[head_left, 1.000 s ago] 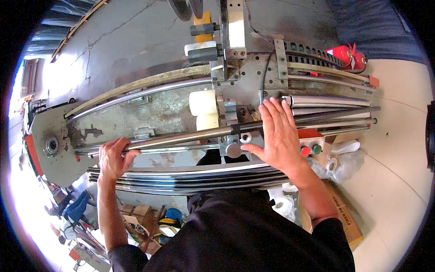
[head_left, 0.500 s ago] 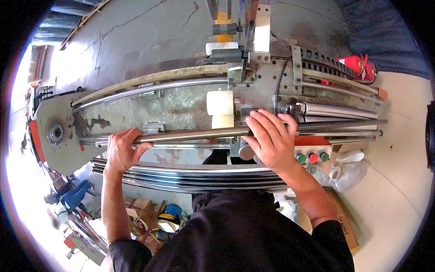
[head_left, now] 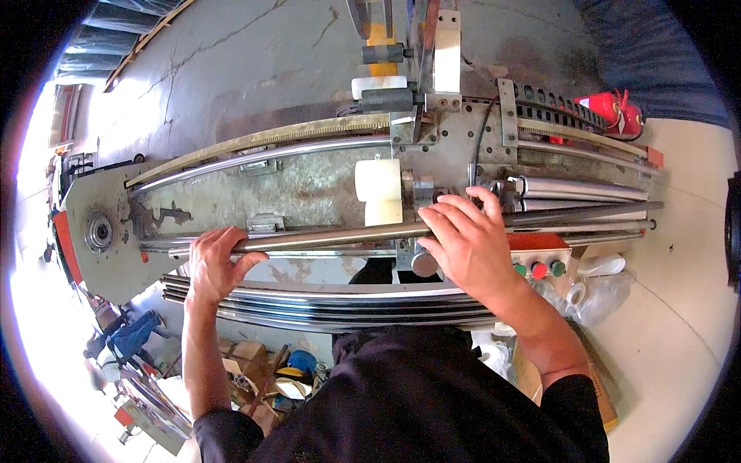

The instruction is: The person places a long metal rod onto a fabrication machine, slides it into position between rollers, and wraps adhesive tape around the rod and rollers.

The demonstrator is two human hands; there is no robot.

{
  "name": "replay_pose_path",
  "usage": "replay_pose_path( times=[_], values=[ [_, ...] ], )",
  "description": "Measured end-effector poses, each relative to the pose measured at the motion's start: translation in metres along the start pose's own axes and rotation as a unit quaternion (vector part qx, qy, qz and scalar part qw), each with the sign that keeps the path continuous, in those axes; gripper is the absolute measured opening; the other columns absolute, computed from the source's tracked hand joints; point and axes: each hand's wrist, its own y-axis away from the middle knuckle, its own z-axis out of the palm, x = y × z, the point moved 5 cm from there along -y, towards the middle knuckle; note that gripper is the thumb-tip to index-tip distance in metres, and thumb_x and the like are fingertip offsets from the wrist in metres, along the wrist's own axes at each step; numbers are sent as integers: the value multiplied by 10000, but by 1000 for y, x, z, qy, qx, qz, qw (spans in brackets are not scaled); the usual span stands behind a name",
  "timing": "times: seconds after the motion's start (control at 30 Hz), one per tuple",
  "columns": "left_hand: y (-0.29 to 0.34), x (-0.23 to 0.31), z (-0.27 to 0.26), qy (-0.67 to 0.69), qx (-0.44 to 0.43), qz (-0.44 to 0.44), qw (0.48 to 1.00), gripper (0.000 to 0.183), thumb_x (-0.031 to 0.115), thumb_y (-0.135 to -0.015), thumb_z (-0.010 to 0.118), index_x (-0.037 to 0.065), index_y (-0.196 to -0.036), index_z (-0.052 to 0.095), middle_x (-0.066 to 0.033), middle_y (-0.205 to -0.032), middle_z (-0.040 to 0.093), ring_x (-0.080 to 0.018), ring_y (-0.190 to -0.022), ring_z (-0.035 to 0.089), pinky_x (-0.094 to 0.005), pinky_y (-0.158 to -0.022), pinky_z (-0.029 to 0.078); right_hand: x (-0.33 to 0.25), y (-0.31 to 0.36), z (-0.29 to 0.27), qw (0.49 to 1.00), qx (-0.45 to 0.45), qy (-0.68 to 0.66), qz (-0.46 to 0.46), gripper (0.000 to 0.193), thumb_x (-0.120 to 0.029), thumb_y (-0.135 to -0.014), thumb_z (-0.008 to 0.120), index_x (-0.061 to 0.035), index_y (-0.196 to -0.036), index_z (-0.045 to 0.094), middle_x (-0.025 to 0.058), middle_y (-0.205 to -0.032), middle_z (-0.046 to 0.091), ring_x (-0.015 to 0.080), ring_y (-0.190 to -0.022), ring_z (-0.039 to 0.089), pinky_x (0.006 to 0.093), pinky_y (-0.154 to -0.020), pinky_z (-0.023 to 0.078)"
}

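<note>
A long metal rod (head_left: 332,237) lies across in front of me, over the near side of a rail machine. Near its left end my left hand (head_left: 216,265) is closed round it, thumb along the near side. My right hand (head_left: 472,251) grips the rod right of the middle, fingers over the top and thumb below; the rod is partly hidden under it. Just beyond the rod sit white rollers (head_left: 379,181) on the machine carriage (head_left: 451,139). A bundle of dark shiny rods (head_left: 332,301) lies between the machine and my body.
A red box with round push buttons (head_left: 539,269) is right of my right hand. Polished guide rails (head_left: 270,157) run along the machine. Red fire extinguishers (head_left: 622,116) stand at far right. A plastic bag (head_left: 606,297) lies at right, clutter (head_left: 289,370) at lower left.
The rod's left end and my left hand have come slightly toward me. My right hand keeps its grip at about the same place. The whole view has shifted a little.
</note>
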Motion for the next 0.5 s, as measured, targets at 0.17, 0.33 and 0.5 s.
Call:
replay_pose_path(
  times=[0.17, 0.33, 0.5],
  values=[
    [-1, -6, 8, 8, 16, 6, 1000, 603, 616, -805, 856, 48, -904, 679, -114, -804, 692, -371, -776, 702, -466, -727, 540, 12, -4, 5, 999, -23, -28, -3, 384, -212, -780, 884, -83, -1113, 743, 75, -1009, 732, 265, -1078, 677, 495, -1127, 420],
    [-30, 21, -13, 88, 36, 3, 995, 580, 518, -843, 873, 47, -1131, 694, -137, -978, 748, -361, -946, 749, -458, -855, 586, 16, -7, 14, 999, -5, -38, 6, 385, -180, -733, 897, -102, -1072, 732, 66, -1007, 738, 256, -1077, 684, 525, -1157, 406],
    [-112, 99, -41, 156, 242, 111, 951, 443, 232, -911, 847, 37, -1261, 655, -150, -1077, 737, -356, -1010, 726, -447, -887, 574, 16, -9, 17, 999, 5, -28, 22, 337, -157, -721, 873, -110, -1033, 753, 47, -974, 744, 246, -1048, 692, 525, -1147, 410]
  ],
)
